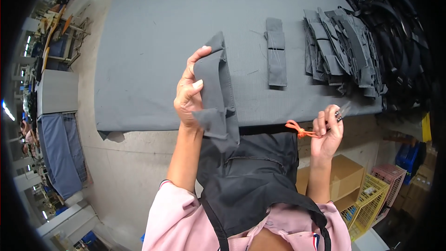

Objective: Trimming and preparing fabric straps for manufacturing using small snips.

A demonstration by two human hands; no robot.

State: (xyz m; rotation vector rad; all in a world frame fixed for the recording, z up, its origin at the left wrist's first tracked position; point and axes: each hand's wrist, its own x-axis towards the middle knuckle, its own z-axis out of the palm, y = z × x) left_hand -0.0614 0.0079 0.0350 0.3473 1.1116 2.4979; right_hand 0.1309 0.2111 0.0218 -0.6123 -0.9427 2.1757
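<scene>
"Right hand (327,134), three o'clock — clenched round a small tool (343,110), orange cord (302,133) trailing!"
"Left hand (186,98) grips the folded grey strip (213,79), around twelve."
"Beyond: flat strip (277,68) at one, piled strips (346,49) at two."
"Yellow crate (368,206), four o'clock — pale tag (369,190) unreadable."

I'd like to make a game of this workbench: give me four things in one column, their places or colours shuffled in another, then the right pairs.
Things
1. Knotted cord
2. Apron
3. Stacked fabric strips
4. Folded fabric piece

Places or colours
A. On the grey-covered table, beside black straps
B. Held in the left hand
C. Orange, sticking out from the right hand
D. Black, worn over a pink shirt

Pairs: 1-C, 2-D, 3-A, 4-B
</scene>
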